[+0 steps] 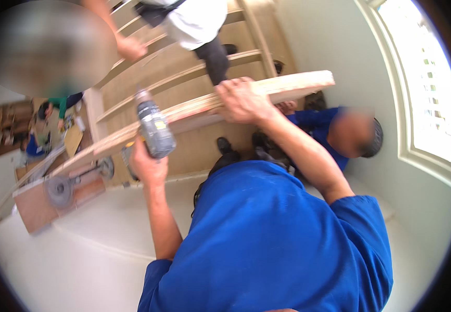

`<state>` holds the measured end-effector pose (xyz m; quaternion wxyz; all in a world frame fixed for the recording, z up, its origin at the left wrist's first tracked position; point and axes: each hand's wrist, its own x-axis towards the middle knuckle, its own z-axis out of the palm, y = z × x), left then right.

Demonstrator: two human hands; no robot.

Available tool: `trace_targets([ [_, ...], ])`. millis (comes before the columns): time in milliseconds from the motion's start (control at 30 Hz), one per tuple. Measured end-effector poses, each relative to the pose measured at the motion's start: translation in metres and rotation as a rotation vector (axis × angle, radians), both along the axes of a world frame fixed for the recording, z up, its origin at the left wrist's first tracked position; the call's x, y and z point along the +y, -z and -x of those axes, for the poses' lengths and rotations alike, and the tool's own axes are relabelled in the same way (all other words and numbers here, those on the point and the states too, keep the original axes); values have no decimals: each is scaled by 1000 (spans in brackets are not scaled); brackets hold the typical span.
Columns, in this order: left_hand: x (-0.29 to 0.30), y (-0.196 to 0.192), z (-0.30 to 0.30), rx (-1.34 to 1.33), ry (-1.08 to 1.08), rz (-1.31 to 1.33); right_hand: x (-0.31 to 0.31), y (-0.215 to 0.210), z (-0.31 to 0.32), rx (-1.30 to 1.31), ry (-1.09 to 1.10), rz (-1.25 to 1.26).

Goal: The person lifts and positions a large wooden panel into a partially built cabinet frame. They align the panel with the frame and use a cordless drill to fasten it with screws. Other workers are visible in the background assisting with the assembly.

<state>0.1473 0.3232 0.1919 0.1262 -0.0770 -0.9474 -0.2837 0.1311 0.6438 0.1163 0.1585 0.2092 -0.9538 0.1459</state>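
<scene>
A cordless drill (155, 126) with a grey and black body is held by its handle in my left hand (150, 162). Its bit points up and away from me, close to the edge of a long wooden board (298, 82). My right hand (243, 100) is closed over that board right of the middle, fingers over its top edge. The board slants from the lower left up to the right across my front. Part of the drill's lower end is hidden behind my hand and the board.
Beyond the board is a wooden frame (176, 78) with several crossbars. A person in a white top (197, 23) stands there. Someone in blue (316, 125) crouches at right, near a window (423, 78). Grey discs (60, 192) rest by brown panels (30, 208) at left.
</scene>
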Motion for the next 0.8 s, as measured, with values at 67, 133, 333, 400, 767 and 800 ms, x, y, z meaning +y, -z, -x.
trace_targets([
  [67,19,-4,10,-49,-59,56,-6,5,2,123,30,-6],
  [133,40,-12,26,-107,-129,94,-7,-3,4,81,36,-25],
  [333,44,3,56,-103,-218,384,-12,1,7,49,30,9],
  [400,41,2,61,-77,-178,415,-14,0,7,66,30,38],
  [767,3,16,79,-65,-67,225,-26,-2,13,67,-4,140],
  [800,2,14,81,-76,-68,251,-27,-3,13,68,9,131],
])
